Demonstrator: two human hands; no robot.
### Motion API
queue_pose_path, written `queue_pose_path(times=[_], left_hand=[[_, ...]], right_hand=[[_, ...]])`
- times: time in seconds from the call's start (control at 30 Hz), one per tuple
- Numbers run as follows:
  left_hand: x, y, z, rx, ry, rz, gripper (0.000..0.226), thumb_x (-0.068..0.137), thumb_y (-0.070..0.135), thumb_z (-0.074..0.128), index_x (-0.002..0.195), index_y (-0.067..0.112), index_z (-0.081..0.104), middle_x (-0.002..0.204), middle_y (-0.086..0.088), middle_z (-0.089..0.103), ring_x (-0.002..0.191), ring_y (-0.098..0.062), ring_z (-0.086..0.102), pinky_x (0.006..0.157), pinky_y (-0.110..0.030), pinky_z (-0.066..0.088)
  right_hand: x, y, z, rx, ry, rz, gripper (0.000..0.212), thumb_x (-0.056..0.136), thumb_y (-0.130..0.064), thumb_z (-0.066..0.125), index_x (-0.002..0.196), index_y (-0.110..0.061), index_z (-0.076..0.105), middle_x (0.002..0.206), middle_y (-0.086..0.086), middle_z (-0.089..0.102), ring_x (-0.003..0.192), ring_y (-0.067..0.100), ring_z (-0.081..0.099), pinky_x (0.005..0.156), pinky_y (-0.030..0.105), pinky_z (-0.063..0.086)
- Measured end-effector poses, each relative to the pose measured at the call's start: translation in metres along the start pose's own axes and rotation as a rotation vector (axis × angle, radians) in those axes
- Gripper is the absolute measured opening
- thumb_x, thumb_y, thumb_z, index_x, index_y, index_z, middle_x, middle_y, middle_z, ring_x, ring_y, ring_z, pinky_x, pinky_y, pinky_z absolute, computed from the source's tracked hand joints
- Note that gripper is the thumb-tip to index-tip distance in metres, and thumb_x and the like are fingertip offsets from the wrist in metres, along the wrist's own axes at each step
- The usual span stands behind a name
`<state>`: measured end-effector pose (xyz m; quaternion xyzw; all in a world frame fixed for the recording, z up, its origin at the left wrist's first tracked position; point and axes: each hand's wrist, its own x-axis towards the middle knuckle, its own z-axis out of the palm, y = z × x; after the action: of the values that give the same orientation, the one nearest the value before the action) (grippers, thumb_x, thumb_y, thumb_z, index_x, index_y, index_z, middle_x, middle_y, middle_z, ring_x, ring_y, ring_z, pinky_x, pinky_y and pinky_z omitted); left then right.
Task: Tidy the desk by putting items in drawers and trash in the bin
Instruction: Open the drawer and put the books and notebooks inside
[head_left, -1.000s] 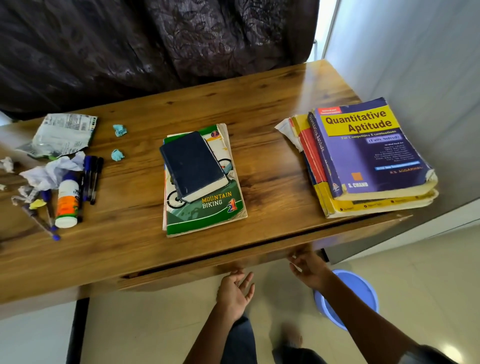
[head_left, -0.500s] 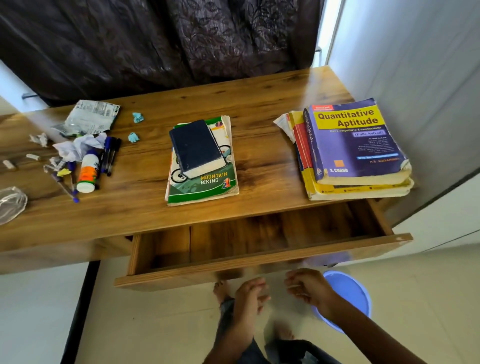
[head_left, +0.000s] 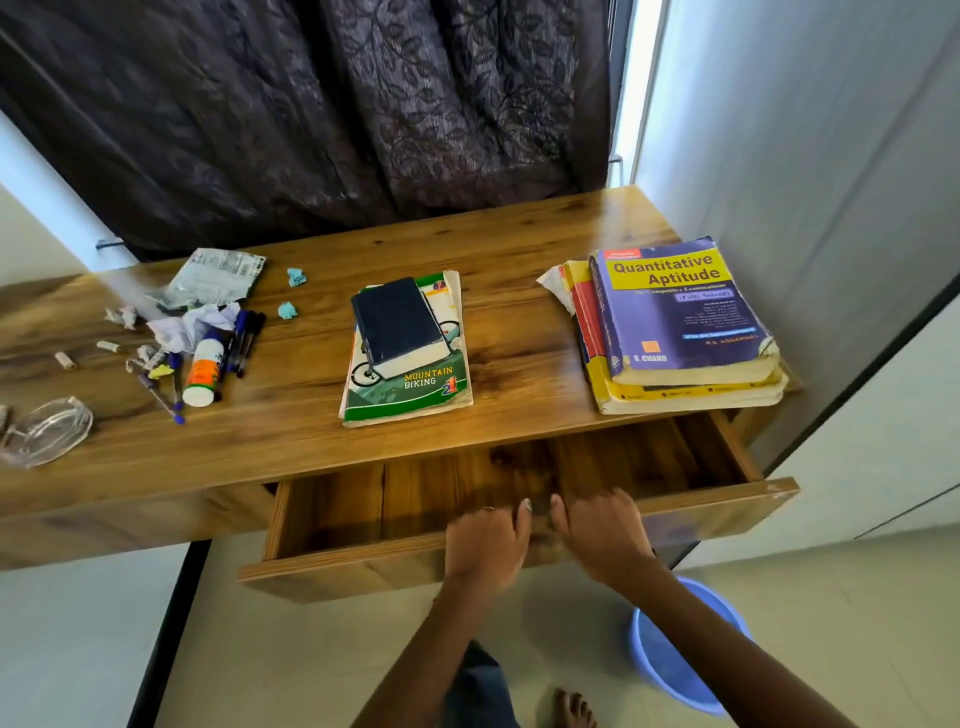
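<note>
Wood drawer (head_left: 363, 514): pulled well out from under the desk top (head_left: 291, 431); its floor shows bare boards, nothing seen lying in it.
Left hand (head_left: 485, 548): at the middle of the drawer's front edge, fingers curled over the lip; blurred, so whether it grips or merely rests there I cannot tell.
Right hand (head_left: 602, 535): just beside the left, also at the front edge, fingers bent down toward the lip and holding no item; the blur hides whether it clasps the wood.
Step in hand: by my reading, the opening of the drawer; nothing is stowed yet.
Next move: likely both hands leave the edge and reach up for something on the desk; the nearest is the middle pile.
Middle pile: a dark blue book (head_left: 397, 325) lies on a green cycling magazine (head_left: 410, 384), near the desk's front edge and straight above the open drawer; both are flat and would lift as one stack.
Right pile: a thick purple textbook (head_left: 680, 306) on a yellow one (head_left: 691, 397), worn and heavy-looking, probably a two-handed lift.
Left clutter: crumpled paper (head_left: 189, 327), pens (head_left: 244, 338), a white and orange bottle (head_left: 205, 371) and a foil wrapper (head_left: 215, 275), close together.
Bin: a blue tub (head_left: 675, 670) stands on the floor, below and to the right of the drawer.
</note>
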<state>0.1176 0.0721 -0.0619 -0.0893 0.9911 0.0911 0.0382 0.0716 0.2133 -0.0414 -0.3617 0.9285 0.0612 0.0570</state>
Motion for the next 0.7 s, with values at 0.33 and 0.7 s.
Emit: queue_pose_path(times=[0.33,0.7], left_hand=[[-0.043,0.004,0.009,-0.009,-0.006,0.052,0.065,0.100,0.049,0.012,0.067,0.019,0.060,0.055,0.005,0.050,0.047,-0.009,0.043,0.056,-0.023,0.034],[-0.110,0.008,0.035,-0.054,-0.061,0.057,0.084,0.079,0.060,-0.002,0.093,0.020,0.070,0.084,0.002,0.069,0.075,-0.013,0.065,0.064,-0.028,0.047]], right_hand=[[-0.030,-0.011,0.014,0.096,0.140,0.129,0.031,0.057,-0.025,0.084,0.043,-0.014,0.057,0.035,0.004,0.050,0.027,0.016,0.048,0.032,0.021,0.031],[-0.099,-0.038,0.025,0.331,-0.022,0.297,0.040,0.097,-0.039,0.029,0.089,-0.019,0.063,0.095,0.001,0.067,0.085,0.016,0.062,0.065,0.028,0.038]])
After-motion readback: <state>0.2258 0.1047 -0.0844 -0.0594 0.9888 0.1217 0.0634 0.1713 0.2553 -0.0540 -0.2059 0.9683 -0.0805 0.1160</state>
